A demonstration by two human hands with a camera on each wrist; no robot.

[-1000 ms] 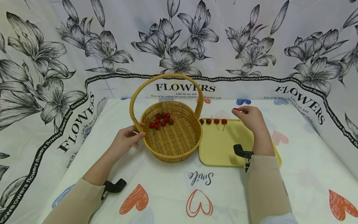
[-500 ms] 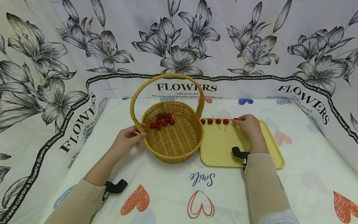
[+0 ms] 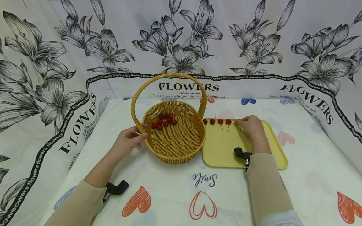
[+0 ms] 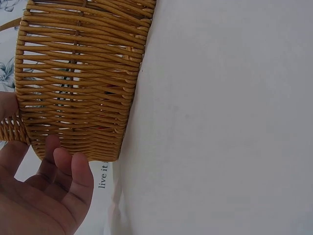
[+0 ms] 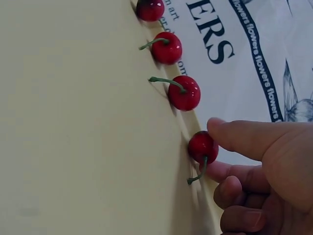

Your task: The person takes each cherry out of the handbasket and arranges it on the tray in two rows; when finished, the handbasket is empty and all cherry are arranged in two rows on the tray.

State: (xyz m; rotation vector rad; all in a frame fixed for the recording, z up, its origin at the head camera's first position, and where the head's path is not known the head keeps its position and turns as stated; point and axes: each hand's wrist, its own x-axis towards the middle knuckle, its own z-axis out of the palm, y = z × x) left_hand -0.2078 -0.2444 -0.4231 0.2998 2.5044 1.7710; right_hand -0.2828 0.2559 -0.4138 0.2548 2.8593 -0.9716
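My left hand [image 3: 128, 140] grips the yellow wicker basket [image 3: 175, 159] where its tall handle meets the left rim. In the left wrist view, the thumb and a finger are at the handle base, and the other fingers curl beside the woven wall [image 4: 83, 73]. Several red cherries [image 3: 166, 122] lie inside the basket, at its back left. Over the far edge of the yellow tray [image 3: 223, 150], my right hand [image 3: 253, 129] pinches a cherry [image 5: 201, 146] between thumb and index finger; its green stem points down. That cherry is hidden in the head view.
A row of several stemmed cherries [image 3: 220, 121] lies along the tray's far edge, left of my right hand. The basket stands against the tray's left side. A white cloth with printed hearts [image 3: 202, 205] covers the table, and a flowered cloth [image 3: 183, 47] hangs behind.
My right hand has lowered a cherry to the tray's far edge, at the right end of the row, and now stays there. My left hand keeps its grip on the basket.
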